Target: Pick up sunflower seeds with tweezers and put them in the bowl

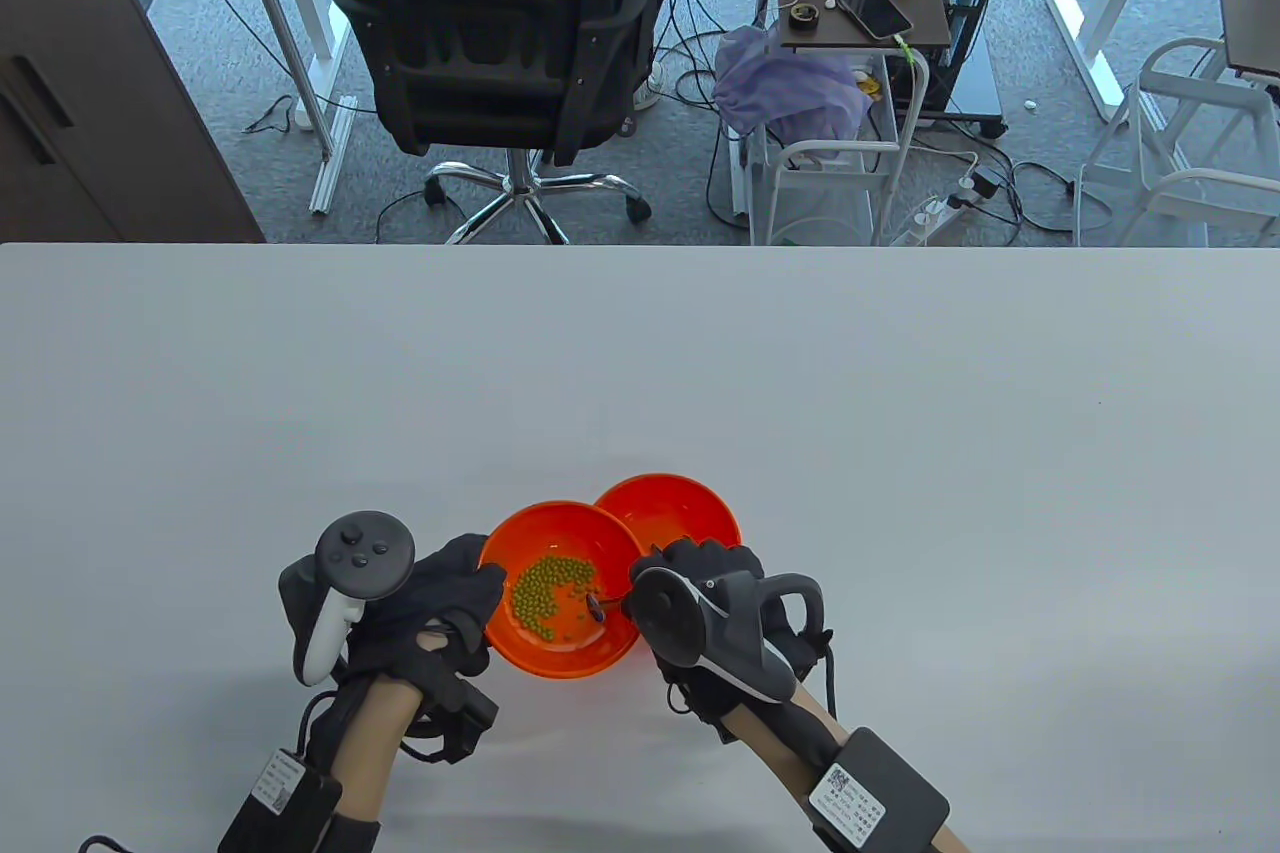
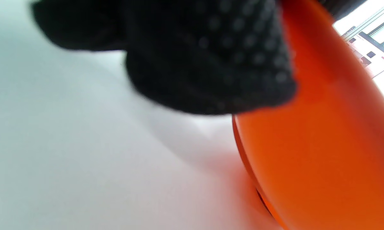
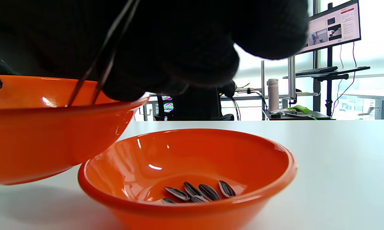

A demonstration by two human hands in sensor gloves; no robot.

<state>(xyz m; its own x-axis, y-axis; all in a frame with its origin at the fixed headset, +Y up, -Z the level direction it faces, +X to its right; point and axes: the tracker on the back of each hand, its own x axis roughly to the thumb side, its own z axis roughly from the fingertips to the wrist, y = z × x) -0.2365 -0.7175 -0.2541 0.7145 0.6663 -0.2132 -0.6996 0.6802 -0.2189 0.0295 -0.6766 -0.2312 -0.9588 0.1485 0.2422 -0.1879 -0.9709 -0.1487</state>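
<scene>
Two orange bowls stand touching near the table's front. The nearer bowl (image 1: 560, 658) holds many green beans (image 1: 548, 593) and is tilted; its wall fills the left wrist view (image 2: 323, 143) and the right wrist view's left side (image 3: 45, 134). My left hand (image 1: 450, 603) holds its left rim. My right hand (image 1: 700, 593) grips thin metal tweezers (image 3: 102, 60); their tips reach down inside this bowl (image 1: 597, 605), hidden behind the rim in the right wrist view. The farther bowl (image 1: 668, 505) holds several striped sunflower seeds (image 3: 198, 191).
The white table (image 1: 900, 413) stretches wide behind and beside the bowls. An office chair (image 1: 500, 43) and a cart (image 1: 860, 13) with clutter stand beyond the far edge.
</scene>
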